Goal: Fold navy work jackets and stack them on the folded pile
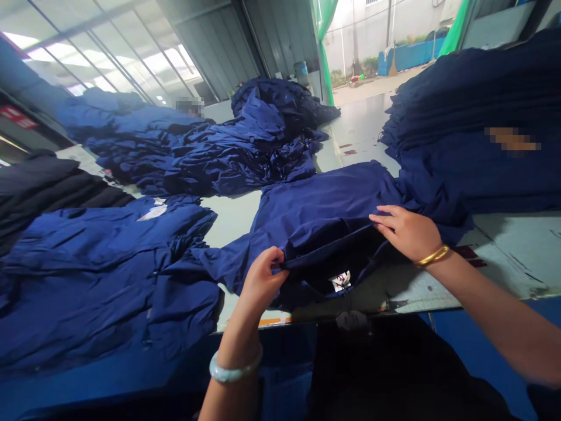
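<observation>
A navy garment (324, 204) lies spread on the pale work table (504, 257), its top layer lifted to show a dark inside and a small white label (340, 281). My left hand (263, 278) pinches the garment's near edge between fingers and thumb. My right hand (405, 233) sits farther right, with its fingers along the upper layer and apparently gripping it. A jade bangle (235, 367) circles my left wrist, and a gold bangle (433, 255) circles my right.
A tall stack of folded navy garments (473, 117) rises at the right. Heaped navy garments (210, 152) fill the table's far side, with more (100, 275) at the left beside dark clothing (44, 187). The table's near edge (280, 321) runs just below my hands.
</observation>
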Available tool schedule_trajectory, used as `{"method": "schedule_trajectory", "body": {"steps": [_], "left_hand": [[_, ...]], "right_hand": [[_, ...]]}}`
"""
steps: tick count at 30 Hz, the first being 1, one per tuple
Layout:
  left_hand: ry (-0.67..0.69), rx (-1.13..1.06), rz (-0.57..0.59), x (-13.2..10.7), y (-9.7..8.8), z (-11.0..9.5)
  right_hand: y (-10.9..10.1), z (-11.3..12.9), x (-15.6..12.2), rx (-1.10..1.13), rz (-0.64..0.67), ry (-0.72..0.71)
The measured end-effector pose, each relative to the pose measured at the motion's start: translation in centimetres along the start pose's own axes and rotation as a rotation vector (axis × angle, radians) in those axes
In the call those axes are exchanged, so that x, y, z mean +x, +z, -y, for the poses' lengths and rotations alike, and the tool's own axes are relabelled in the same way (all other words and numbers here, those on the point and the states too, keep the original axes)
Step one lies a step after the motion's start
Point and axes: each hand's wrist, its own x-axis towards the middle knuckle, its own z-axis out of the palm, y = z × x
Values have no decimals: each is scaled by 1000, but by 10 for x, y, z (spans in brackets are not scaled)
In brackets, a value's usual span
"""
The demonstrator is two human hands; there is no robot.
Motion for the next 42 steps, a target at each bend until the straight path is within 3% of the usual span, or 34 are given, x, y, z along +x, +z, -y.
{"method": "schedule_trajectory", "body": {"steps": [3,4,5,8,12,13,16,19,21,22,25,26,27,29,31,33,38,42], "left_hand": [[36,83,-388,-13,-6,-13],[-22,157,-480,-14,-8,-17],[-106,247,-490,-12,-11,-21],[-211,408,-237,-5,-18,-28],[-12,413,-376,-6,-30,-30],[7,406,-368,-9,-32,-29],[-40,348,-152,-22,-35,-17],[-83,184,97,-39,-38,-1],[-81,64,199,-47,-41,7],[-88,39,173,-48,-42,10],[-173,157,-110,-38,-35,14],[-212,212,-158,-31,-30,14],[-250,248,-147,-23,-24,14],[-293,262,6,-11,-11,11],[-291,260,158,-8,0,9],[-274,263,230,-15,6,9],[-129,91,215,-61,10,5],[8,37,326,-98,4,-12]], "right_hand": [[-12,2,-3,45,-119,-38],[-15,2,-3,49,-119,-61],[-16,3,-3,41,-94,-77],[-19,6,-4,-15,-28,-64],[-31,9,-8,-3,-178,-62],[-33,8,-10,17,-184,-96],[-33,1,-19,94,-87,-210],[-29,-10,-37,156,11,-240],[-29,-17,-47,220,65,-252],[-29,-19,-49,271,91,-251],[-26,-21,-35,433,131,-154],[-23,-20,-25,467,134,-102],[-18,-18,-14,485,147,-55],[-8,-14,9,494,244,-14],[-1,-8,24,495,391,-41],[-1,-1,29,514,509,-99],[-27,7,3,637,640,-358],[-46,3,-26,526,767,-504]]}}
